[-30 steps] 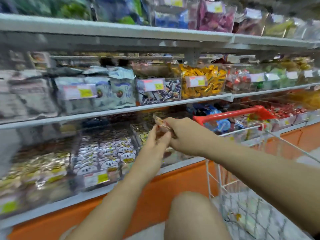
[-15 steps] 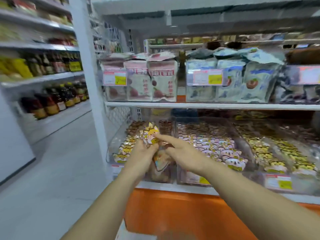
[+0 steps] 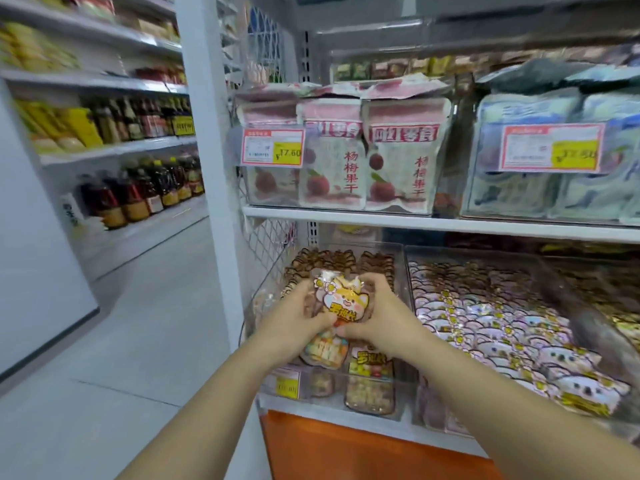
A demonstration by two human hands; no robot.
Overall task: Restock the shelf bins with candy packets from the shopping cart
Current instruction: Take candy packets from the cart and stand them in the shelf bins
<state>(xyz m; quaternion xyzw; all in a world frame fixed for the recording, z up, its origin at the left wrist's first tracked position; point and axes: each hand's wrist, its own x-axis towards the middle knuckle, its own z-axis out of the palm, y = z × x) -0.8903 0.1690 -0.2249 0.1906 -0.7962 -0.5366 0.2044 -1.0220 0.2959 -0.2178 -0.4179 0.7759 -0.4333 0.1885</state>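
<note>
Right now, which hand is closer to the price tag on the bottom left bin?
Left. The left hand grips the candy packet almost straight above the price tag; the right hand holds the packet's other edge, farther right.

Open room above the clear bin (image 3: 402,261) — white shelf (image 3: 415,221) overhead, mesh panel (image 3: 266,244) closing the left.

Two hands, the left hand (image 3: 298,323) and the right hand (image 3: 377,317), hold one candy packet (image 3: 343,299). Three pink fruit pouches (image 3: 332,161) stand side by side on the upper shelf (image 3: 450,223). Three price tags (image 3: 272,147) show: two above, one below. Two clear bins (image 3: 268,282) sit on the lower shelf (image 3: 381,426) in full sight; their packets are too many to count.
</note>
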